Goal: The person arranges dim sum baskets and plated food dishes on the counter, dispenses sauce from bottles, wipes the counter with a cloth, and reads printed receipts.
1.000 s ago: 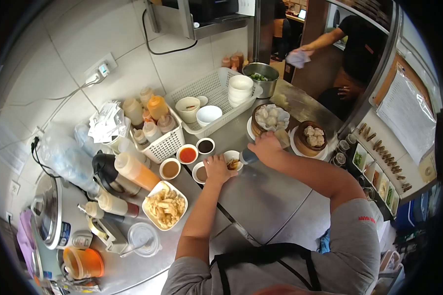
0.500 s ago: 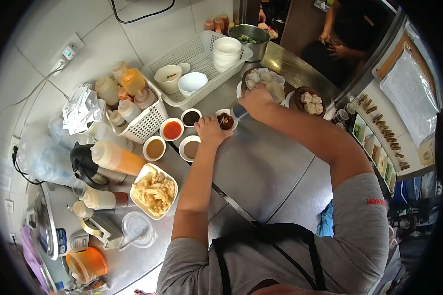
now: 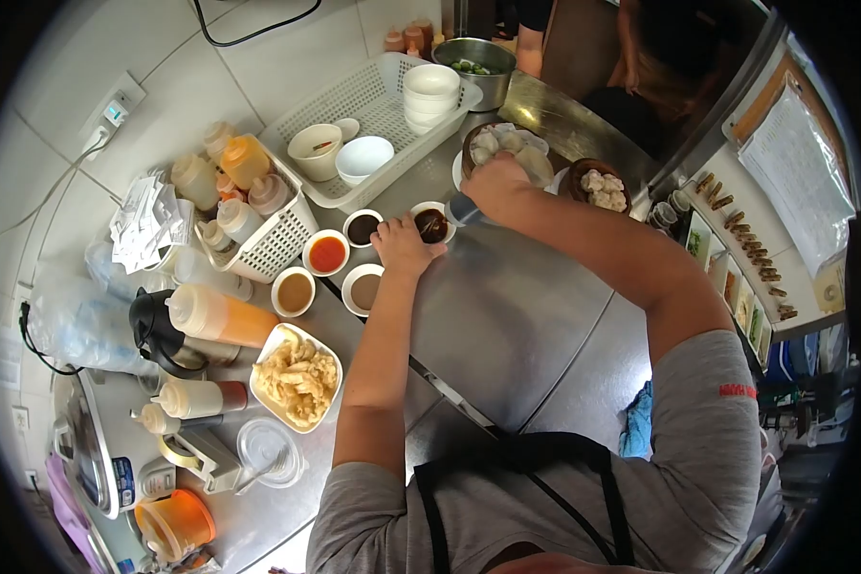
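Note:
My right hand (image 3: 497, 184) is wrapped round a squeeze bottle (image 3: 467, 210) with dark contents, tipped so its end is at a small white bowl of dark sauce (image 3: 434, 224). At the near left rim of that bowl, my left hand (image 3: 408, 249) has its fingers and thumb against it. Close by sit more small sauce bowls: one with black sauce (image 3: 363, 228), one red (image 3: 326, 253), one brown (image 3: 294, 293) and one greyish brown (image 3: 362, 290). Behind my right hand is a steamer basket of dumplings (image 3: 526, 153).
A second basket of dumplings (image 3: 603, 189) stands to the right. Fried food fills a white dish (image 3: 339, 375) at left. A bottle basket (image 3: 282, 244), a perforated tray (image 3: 330, 197) and a metal pot (image 3: 493, 88) line the back. Other people stand beyond the counter.
The view has shifted slightly. The bottle's end now meets the bowl's rim, and the sauce in that bowl looks darker and fuller. Both hands stay in nearly the same place.

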`<state>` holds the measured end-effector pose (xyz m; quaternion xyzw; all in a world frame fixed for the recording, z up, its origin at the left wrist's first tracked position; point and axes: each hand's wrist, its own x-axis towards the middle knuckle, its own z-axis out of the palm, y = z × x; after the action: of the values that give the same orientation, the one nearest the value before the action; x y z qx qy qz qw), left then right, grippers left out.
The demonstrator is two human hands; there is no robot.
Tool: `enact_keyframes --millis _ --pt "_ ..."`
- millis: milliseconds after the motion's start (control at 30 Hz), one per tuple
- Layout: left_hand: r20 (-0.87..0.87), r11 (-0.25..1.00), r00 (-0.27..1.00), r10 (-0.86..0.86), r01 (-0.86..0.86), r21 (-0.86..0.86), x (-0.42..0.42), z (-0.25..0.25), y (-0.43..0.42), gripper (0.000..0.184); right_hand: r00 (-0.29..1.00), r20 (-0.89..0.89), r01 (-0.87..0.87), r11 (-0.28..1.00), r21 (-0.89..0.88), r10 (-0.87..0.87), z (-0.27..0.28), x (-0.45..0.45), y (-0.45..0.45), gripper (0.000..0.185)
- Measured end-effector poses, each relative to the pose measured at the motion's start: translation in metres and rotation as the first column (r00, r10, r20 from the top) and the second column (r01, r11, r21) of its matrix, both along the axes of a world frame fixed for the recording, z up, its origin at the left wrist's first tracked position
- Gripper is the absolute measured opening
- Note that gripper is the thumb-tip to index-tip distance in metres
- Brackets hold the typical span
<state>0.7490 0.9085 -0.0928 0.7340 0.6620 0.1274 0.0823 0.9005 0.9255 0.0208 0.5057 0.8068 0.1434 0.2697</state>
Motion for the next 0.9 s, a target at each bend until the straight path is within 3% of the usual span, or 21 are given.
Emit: enact_keyframes --millis 200,400,567,667,733,800,833,900 --pt "-0.023 0.994 0.998 0.055 -0.057 -0.090 0.005 0.008 0.007 0.081 1.000 -0.024 0.018 1.000 0.010 -0.018 0.002 -0.002 0.002 0.024" --pt "-0.023 0.995 0.998 0.066 -0.067 -0.069 0.006 0.003 0.010 0.083 0.997 -0.062 0.050 0.999 0.008 -0.050 0.002 0.004 0.005 0.024" --pt "0.058 0.995 0.995 0.083 -0.086 0.041 0.006 0.008 -0.004 0.080 0.997 -0.074 0.024 0.998 0.063 -0.019 -0.001 0.010 0.002 0.025" --pt "0.103 0.990 0.991 0.091 -0.101 0.103 0.007 0.010 -0.016 0.076 0.994 -0.083 0.075 0.997 -0.025 -0.076 0.003 0.011 -0.003 0.033" --pt "0.140 0.986 0.987 0.081 -0.100 0.132 0.010 0.009 -0.023 0.073 0.968 -0.209 0.140 0.990 -0.009 -0.139 0.002 0.016 -0.011 0.040" --pt "0.184 0.985 0.981 0.060 -0.089 0.150 0.014 0.004 -0.028 0.071 0.927 -0.330 0.192 0.981 0.010 -0.178 -0.004 0.026 -0.024 0.044" --pt "0.236 0.995 0.971 0.039 -0.059 0.075 0.016 0.015 -0.032 0.067 0.903 -0.389 0.210 0.977 0.022 -0.185 -0.010 0.033 -0.033 0.045" --pt "0.582 0.999 0.813 -0.031 0.020 0.026 0.023 -0.002 -0.024 0.064 0.797 -0.569 0.272 0.961 0.039 -0.202 -0.027 0.039 -0.052 0.053"
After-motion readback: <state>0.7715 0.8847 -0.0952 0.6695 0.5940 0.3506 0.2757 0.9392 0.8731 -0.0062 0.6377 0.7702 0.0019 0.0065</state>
